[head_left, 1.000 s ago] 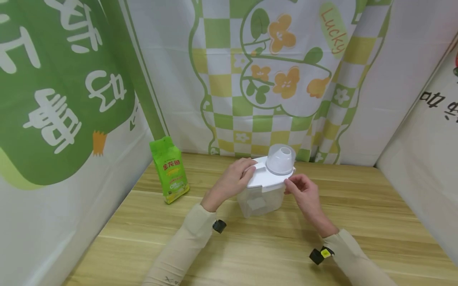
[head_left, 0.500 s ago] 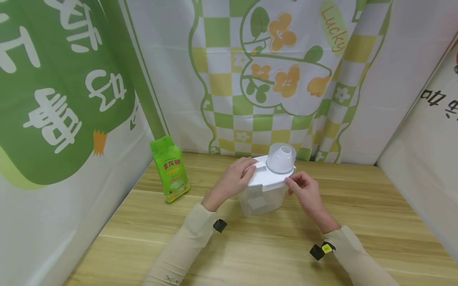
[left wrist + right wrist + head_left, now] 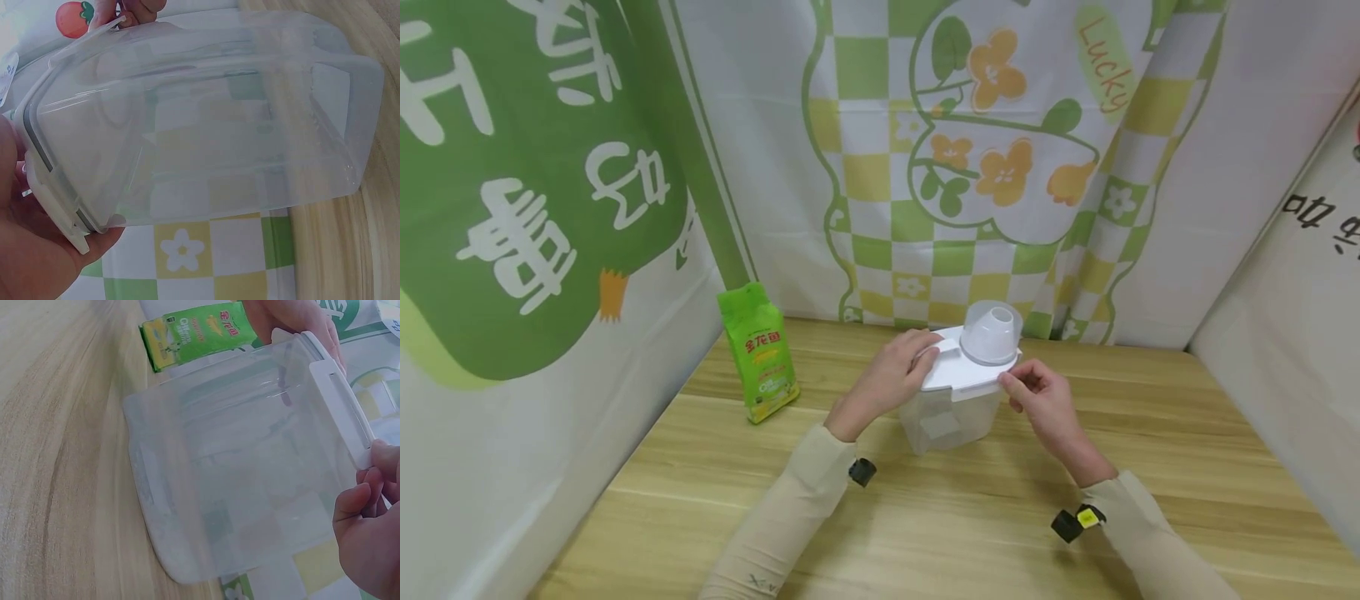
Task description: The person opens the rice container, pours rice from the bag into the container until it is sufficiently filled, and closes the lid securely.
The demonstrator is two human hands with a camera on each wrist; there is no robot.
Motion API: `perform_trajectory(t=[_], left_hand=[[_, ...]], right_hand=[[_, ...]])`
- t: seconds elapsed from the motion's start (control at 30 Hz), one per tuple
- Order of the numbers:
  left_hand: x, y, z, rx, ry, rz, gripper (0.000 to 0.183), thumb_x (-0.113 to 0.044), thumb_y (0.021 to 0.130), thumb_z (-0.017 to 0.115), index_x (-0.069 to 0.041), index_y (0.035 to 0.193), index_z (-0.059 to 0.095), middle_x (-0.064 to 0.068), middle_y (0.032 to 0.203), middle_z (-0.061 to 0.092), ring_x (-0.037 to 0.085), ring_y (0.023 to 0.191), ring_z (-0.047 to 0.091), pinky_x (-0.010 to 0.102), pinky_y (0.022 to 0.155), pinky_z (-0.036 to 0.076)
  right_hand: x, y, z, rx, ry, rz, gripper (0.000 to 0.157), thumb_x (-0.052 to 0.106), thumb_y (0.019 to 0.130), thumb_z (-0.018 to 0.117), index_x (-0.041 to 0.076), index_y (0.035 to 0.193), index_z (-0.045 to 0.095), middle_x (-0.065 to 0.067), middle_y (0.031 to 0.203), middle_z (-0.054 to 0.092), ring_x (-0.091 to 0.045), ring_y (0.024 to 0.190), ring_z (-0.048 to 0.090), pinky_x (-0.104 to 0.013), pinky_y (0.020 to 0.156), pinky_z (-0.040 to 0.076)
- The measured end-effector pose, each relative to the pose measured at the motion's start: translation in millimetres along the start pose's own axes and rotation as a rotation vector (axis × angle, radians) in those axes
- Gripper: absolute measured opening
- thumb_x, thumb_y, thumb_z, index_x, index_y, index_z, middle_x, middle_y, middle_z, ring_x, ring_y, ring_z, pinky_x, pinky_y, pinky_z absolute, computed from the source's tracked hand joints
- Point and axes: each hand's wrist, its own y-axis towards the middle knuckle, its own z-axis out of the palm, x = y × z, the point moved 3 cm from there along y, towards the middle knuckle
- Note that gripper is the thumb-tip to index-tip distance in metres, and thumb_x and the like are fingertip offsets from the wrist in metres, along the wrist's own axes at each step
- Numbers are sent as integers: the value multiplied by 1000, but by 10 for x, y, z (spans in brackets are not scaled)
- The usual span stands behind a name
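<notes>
Two hands, one container — one bag

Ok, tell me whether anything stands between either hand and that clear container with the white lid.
Nothing visible does: the left hand holds the white lid at its left end, and the right hand pinches its near right corner. The green bag stands off to the left, clear of both.
</notes>
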Motion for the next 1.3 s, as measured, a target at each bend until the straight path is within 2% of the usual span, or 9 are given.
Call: perform_trajectory(t=[0.2,0.43,0.73,1.0,1.3], left_hand=[[6,6,8,-1,4,12,32,-20,103,46,-4,125,63,16,129,63,33,129,53,45,110,42],[-9,19,-2,6,6,7,32,-20,103,45,-4,126,63,16,130,62,33,131,52,45,112,41],[-16,15,-7,6,21,26,33,-19,103,46,-3,125,63,17,129,62,34,129,53,45,110,42],[-11,3,8,4,30,19,32,-20,103,46,-3,125,63,16,129,62,33,129,53,45,111,42],[-23,0,3,-2,19,20,32,-19,103,45,-3,124,63,17,129,62,33,130,53,45,111,41]], right_hand=[[13,-3,-5,26,13,-1,16,8,93,67,-3,89,57,7,68,54,-6,59,49,-19,52,43],[35,8,-18,46,-24,-6,24,10,94,66,-11,93,54,7,68,54,-6,58,49,-20,52,44],[61,30,-43,105,-36,44,22,14,95,65,-5,92,55,6,72,53,-6,60,48,-22,52,43],[65,28,-44,146,78,131,15,16,96,63,6,87,55,6,69,50,-6,56,43,-21,50,37],[140,40,-27,181,133,255,18,17,96,64,9,85,52,5,68,46,-9,54,40,-23,51,36]])
